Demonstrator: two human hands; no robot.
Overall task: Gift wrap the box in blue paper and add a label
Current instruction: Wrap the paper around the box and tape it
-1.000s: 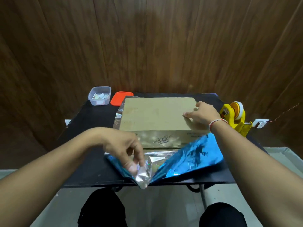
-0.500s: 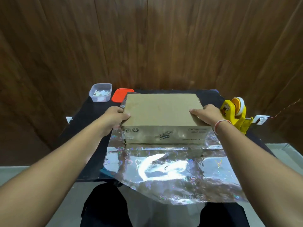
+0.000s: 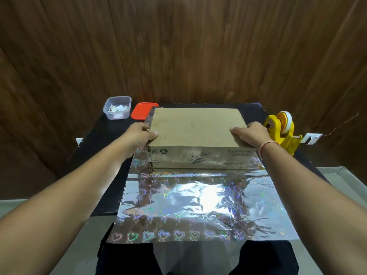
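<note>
The box (image 3: 195, 129) is being squared on the far part of the silvery-faced paper (image 3: 200, 205) on the counter (image 3: 103, 161) — left hand (image 3: 140, 133) and right hand (image 3: 249, 133), each grip curled round a near corner — so lifting the overhanging near flap over it seems due next.

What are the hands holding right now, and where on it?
Both hold the box: left hand grips its left edge, right hand its right edge, near the front corners.

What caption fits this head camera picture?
Both hands, left hand and right hand, grip a cardboard box on shiny heart-patterned wrapping paper.
</note>
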